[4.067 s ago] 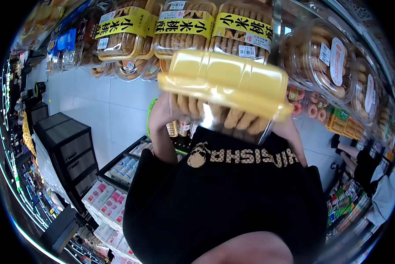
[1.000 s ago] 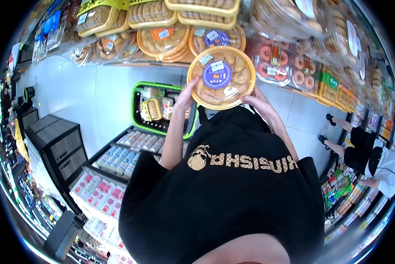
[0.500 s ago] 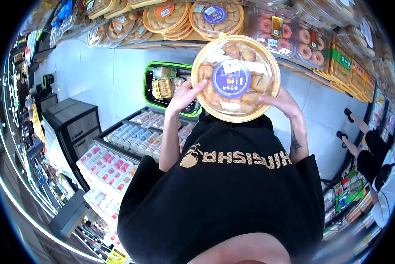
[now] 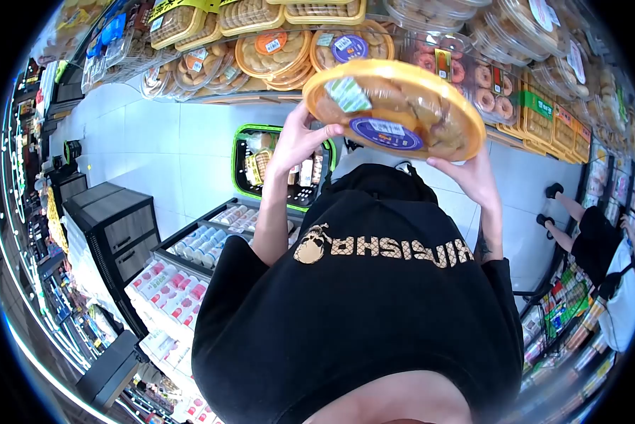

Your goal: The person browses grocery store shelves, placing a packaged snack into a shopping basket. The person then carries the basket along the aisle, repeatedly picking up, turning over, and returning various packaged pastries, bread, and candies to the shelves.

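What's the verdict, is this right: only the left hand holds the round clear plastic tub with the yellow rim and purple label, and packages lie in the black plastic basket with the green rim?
Not quite: both hands hold the tub. In the head view, the left hand and right hand grip opposite sides. Packages do lie in the basket.

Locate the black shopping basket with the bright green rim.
The basket is left of centre in the head view, against pale floor tiles, partly hidden behind the left hand, right of the black-framed grey drawer cabinet.
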Demonstrator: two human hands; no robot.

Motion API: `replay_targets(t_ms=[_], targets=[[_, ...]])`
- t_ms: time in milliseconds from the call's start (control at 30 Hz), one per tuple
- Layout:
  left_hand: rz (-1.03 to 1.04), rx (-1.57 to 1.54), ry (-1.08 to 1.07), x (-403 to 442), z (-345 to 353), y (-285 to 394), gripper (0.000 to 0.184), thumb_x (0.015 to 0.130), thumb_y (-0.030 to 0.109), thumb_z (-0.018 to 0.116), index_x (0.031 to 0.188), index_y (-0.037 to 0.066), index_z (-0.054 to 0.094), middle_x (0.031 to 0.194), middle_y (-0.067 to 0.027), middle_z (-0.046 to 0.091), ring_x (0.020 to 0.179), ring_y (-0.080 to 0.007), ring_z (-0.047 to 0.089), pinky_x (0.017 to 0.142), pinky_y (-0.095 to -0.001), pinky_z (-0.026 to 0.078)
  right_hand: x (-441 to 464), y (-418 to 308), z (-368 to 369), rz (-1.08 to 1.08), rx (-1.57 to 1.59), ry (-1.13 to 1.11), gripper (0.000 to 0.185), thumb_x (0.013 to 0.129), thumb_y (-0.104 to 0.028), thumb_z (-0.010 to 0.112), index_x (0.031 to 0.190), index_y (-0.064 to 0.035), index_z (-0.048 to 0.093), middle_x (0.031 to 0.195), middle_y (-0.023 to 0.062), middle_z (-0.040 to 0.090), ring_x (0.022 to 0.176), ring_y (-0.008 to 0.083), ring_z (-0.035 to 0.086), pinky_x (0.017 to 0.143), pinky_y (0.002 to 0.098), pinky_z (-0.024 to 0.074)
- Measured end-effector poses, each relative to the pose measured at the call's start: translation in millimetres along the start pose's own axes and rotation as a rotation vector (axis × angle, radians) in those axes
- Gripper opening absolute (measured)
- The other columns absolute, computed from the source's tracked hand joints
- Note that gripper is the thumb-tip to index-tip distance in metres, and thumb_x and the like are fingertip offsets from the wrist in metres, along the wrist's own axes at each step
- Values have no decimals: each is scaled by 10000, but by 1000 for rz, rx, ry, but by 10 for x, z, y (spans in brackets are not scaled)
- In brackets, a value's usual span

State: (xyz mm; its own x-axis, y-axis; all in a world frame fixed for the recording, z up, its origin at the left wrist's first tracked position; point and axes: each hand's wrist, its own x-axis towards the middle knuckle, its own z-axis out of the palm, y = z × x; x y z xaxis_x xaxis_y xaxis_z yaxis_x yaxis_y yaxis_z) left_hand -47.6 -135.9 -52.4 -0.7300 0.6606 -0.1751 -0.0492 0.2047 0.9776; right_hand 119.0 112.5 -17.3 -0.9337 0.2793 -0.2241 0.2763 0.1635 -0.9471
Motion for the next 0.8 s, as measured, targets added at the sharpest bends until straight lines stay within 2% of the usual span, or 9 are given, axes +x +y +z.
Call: replay_targets(t_ms=[67,133,300,367,500,600,700,733,800], targets=[[55,214,90,-9,-115,66,449,628,143,733,1019,21,550,939,-63,553,915,-170,505,827,-289,373,141,-137,19,-308,-303,87,442,623,-53,693,1032,-12,530,1056,90,521,930,174,528,780,281,435],[319,286,276,-39,-189,311,399,608,41,686,987,44,561,903,-75,507,923,-189,495,791,-275,386,267,-362,58,-533,-477,133,424,620,-29,647,1033,-61,557,1051,103,490,929,218,523,778,280,433],[611,113,477,-71,-469,268,371,604,25,676,941,63,525,901,-71,426,965,-229,489,807,-302,413,560,-564,380,-614,-484,231,341,679,-9,599,1014,-76,588,1062,108,489,911,218,532,771,277,441],[531,39,477,-85,-622,175,383,619,34,675,955,59,492,926,-77,409,980,-231,482,824,-316,416,695,-584,520,-684,-455,242,348,673,-20,612,1015,-75,587,1061,110,490,902,217,535,767,276,443],[286,-62,368,2,-946,-202,366,671,16,624,1005,53,481,975,-79,418,982,-194,471,840,-282,400,913,-450,857,-585,-450,148,404,630,-46,658,1022,-61,563,1046,121,495,935,259,515,788,303,422],[70,-310,219,199,-1073,-735,396,662,-6,619,1029,35,474,991,-61,455,938,-157,492,826,-252,400,1001,-40,1106,-365,-372,59,401,641,-16,632,1030,-54,542,1029,124,493,961,276,498,815,310,406],[76,-94,98,311,-1076,-1352,419,663,-31,650,1035,31,469,962,-44,532,893,-136,519,794,-260,429,1111,592,1289,-246,-300,82,424,629,13,634,1034,-51,525,1027,131,486,980,291,484,839,310,398],[-61,-204,59,336,-1025,-1488,418,671,-20,661,1038,27,467,963,-44,540,894,-132,521,795,-260,432,1140,782,1291,-181,-366,80,437,648,0,649,1058,-31,501,1032,108,509,971,247,503,857,300,390],[-304,-414,3,408,-911,-1720,501,660,66,722,1083,26,457,998,-50,537,936,-132,512,823,-262,424,1242,1410,1248,119,-51,-22,441,669,-22,658,1074,-12,484,1039,92,524,964,208,511,864,291,385]])
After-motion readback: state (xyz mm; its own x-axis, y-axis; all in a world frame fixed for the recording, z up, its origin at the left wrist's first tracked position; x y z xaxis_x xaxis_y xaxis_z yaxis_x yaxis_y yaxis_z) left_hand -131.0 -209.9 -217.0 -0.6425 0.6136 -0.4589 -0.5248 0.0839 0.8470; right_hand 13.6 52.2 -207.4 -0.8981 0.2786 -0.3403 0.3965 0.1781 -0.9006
